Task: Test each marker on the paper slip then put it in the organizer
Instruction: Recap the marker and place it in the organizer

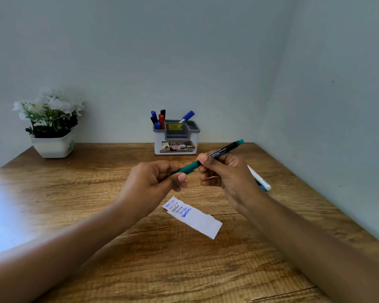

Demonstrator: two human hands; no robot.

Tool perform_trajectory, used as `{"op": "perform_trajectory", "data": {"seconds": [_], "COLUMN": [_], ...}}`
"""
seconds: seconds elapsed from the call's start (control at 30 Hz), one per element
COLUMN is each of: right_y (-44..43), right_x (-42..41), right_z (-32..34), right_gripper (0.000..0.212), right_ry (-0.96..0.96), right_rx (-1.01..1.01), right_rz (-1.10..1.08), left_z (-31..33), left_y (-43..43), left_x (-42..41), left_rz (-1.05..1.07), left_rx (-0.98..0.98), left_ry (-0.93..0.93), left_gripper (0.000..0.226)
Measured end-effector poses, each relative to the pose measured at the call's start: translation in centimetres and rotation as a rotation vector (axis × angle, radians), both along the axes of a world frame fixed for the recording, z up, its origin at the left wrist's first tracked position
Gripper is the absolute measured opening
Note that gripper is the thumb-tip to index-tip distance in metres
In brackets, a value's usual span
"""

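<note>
Both hands hold one green marker above the table. My right hand grips its black barrel, and my left hand pinches the green cap end. Below them lies the white paper slip with several written test words in blue, red and black at its left end. The white and grey organizer stands at the back against the wall, holding several blue, red and black markers. Behind my right hand, a white marker lies on the table with another partly hidden beside it.
A white pot with white flowers stands at the back left on the wooden table. Walls close in behind and on the right. Bright glare covers the table's left edge.
</note>
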State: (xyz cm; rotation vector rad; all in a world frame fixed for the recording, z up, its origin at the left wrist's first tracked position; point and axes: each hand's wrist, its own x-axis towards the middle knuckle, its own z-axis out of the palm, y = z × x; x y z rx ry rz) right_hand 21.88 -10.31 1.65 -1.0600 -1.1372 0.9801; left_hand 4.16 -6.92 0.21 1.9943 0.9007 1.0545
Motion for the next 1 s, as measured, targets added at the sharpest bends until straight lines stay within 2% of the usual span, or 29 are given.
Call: {"op": "perform_trajectory", "data": {"seconds": [0.1,0.23,0.5,0.63,0.77,0.93,1.0], "right_y": [0.2,0.4,0.6,0.6,0.6,0.7,1.0], "right_x": [-0.3,-0.4,-0.4,-0.4,-0.6,-1.1,-0.6], "right_z": [-0.2,-0.6,-0.7,-0.6,-0.8,-1.3,-0.8], "right_gripper": [0.015,0.019,0.017,0.016,0.016,0.017,0.017], "right_ry": [0.023,0.021,0.058,0.071,0.058,0.058,0.119], "right_rx": [-0.024,-0.033,-0.029,0.029,0.059,0.060,0.039], "right_rz": [-0.040,-0.075,-0.099,-0.075,-0.081,-0.089,-0.137], "left_z": [-0.1,-0.3,0.2,0.9,1.5,1.6,1.3], "left_y": [-0.1,0.2,0.2,0.4,0.7,1.0,1.2], "left_x": [-0.1,0.1,0.5,0.5,0.1,0.1,-0.3], "left_rz": [0.077,0.092,-0.035,-0.118,-0.215,-0.258,-0.277], "left_rx": [0.089,0.118,-0.150,-0.383,-0.591,-0.658,-0.692], "left_ry": [0.051,0.099,-0.054,-0.181,-0.233,-0.243,-0.244], "left_gripper": [0.024,0.010,0.005,0.013,0.025,0.027,0.025]}}
